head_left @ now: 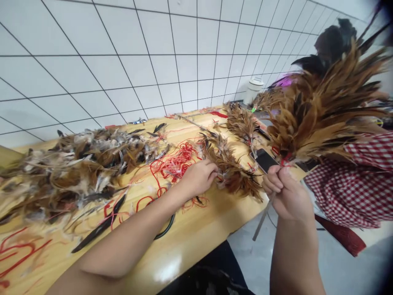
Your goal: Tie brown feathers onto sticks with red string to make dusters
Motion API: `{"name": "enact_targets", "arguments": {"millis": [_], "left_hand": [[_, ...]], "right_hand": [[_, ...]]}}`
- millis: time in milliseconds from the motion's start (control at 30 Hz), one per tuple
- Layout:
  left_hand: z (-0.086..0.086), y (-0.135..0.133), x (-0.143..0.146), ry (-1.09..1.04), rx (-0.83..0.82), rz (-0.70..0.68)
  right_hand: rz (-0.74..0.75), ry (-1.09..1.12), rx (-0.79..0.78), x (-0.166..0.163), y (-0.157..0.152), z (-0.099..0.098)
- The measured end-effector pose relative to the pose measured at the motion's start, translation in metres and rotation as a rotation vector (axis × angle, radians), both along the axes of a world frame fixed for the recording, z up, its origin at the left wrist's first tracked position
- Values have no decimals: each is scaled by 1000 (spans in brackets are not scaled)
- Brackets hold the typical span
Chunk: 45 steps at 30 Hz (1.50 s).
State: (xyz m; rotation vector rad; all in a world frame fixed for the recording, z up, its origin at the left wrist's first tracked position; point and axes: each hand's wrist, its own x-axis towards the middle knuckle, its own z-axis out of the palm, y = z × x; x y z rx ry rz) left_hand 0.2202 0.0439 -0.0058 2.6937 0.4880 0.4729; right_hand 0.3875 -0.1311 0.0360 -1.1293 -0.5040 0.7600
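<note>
My right hand (287, 190) is closed round the thin stick (260, 225) of a feather duster, just below the red string tied at its neck. The duster's full brown and black feathers (319, 110) fan out up and to the right. Over the table, my left hand (201, 177) has its fingers curled in a pinch at the tied end of a small brown feather bundle (242, 180). Close beside it lies a tangle of red string (178, 162). Another feather bundle (241, 121) rests further back.
A large heap of loose feathers (76, 168) covers the wooden table's (196, 237) left part. A long dark feather (101, 225) lies nearer me. A phone (264, 159), a white canister (253, 88) and red-and-white checked cloth (353, 184) are to the right. A tiled wall (184, 53) stands behind.
</note>
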Motion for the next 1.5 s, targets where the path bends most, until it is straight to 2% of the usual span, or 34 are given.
{"name": "enact_targets", "arguments": {"millis": [100, 367, 500, 600, 667, 800, 833, 867, 967, 1033, 1133, 1233, 1400, 1500], "left_hand": [[-4, 6, 0, 22, 38, 50], [-25, 17, 13, 93, 234, -18], [-25, 24, 9, 45, 246, -31], [-17, 30, 0, -21, 182, -53], [-10, 37, -7, -69, 78, -61], [5, 52, -22, 26, -227, -320], [8, 54, -25, 51, -273, -334], [9, 55, -27, 56, -288, -282], [9, 47, -25, 27, -206, 71], [6, 33, -19, 106, -144, 211], [0, 12, -10, 211, -65, 248], [-4, 2, -6, 225, -44, 237], [0, 17, -13, 219, -214, 344], [4, 33, -16, 13, -390, 376]], "right_hand": [[18, -4, 19, -7, 5, -3], [167, 16, -43, -34, 24, -8], [232, 9, -65, -47, 38, -18], [264, 22, -97, -54, 47, -24], [262, 20, -114, -57, 51, -26], [229, -8, -127, -58, 54, -27], [221, -13, -128, -57, 53, -28], [209, -18, -128, -57, 53, -30], [158, -43, -126, -57, 55, -37], [115, -75, -128, -59, 57, -42], [71, -134, -139, -65, 60, -46], [68, -173, -124, -72, 64, -45], [77, -160, -86, -83, 69, -41], [29, -179, -72, -86, 73, -41]]}}
